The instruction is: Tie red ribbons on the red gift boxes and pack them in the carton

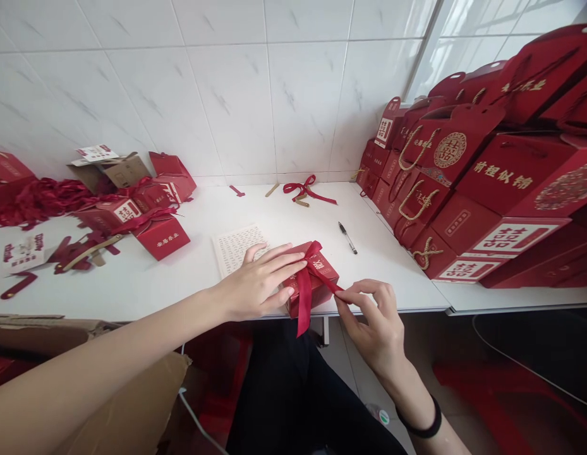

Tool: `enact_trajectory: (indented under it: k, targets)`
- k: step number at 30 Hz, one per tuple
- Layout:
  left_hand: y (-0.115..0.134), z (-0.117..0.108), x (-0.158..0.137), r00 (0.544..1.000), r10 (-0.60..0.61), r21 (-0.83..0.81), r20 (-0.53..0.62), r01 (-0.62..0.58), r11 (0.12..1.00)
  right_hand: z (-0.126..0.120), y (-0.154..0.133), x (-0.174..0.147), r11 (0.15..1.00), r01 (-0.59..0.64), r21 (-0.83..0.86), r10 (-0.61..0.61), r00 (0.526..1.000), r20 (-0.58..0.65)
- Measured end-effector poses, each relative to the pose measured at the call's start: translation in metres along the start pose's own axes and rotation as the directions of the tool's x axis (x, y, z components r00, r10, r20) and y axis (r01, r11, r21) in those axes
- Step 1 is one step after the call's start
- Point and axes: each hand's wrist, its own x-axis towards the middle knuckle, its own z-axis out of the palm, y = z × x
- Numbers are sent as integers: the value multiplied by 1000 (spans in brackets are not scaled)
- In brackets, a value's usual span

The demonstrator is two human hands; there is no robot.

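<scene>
A small red gift box [327, 268] sits at the front edge of the white table, with a dark red ribbon [304, 300] tied over its top. One ribbon tail hangs down the front past the table edge. My left hand [260, 278] lies on the box's left side, fingers stretched across the top and touching the ribbon at the knot. Pinched between the thumb and fingers of my right hand [369, 316] is the other ribbon tail, drawn out to the right of the box. Beneath my left hand and beyond it lies a sheet of handwritten paper [239, 243].
A black pen [347, 237] lies right of the box. Stacked red gift boxes [506, 170] fill the right side. Further boxes [161, 237], a ribbon pile [42, 202] and strips [87, 253] lie left. Near the wall rests a loose ribbon bow [309, 189]. Below left stands a cardboard box [132, 398].
</scene>
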Motion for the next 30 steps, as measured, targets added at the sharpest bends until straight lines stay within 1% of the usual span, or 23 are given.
enact_trajectory:
  k: [4, 7, 14, 21, 23, 27, 30]
  targets:
    - [-1, 1, -1, 998, -39, -53, 48, 42, 998, -3, 5, -11, 997, 72, -27, -70, 996, 60]
    - [-1, 2, -1, 997, -42, -95, 64, 48, 994, -4, 7, -16, 995, 95, -39, -91, 991, 98]
    - [4, -2, 4, 994, -59, -131, 94, 71, 989, -3, 4, -23, 997, 75, 8, -76, 990, 122]
    - [3, 1, 3, 994, -24, -173, 107, 42, 984, -5, -8, -24, 997, 45, 61, -52, 993, 106]
    - [5, 1, 2, 993, -37, -184, 114, 58, 981, -6, -11, -24, 997, 43, 70, -50, 993, 107]
    - [13, 0, 1, 981, -105, -189, 164, 135, 973, -5, -12, -25, 997, 33, 69, -39, 995, 94]
    - [19, 2, 1, 982, -128, -135, 139, 147, 980, -3, -10, -26, 998, 20, 57, -25, 995, 94]
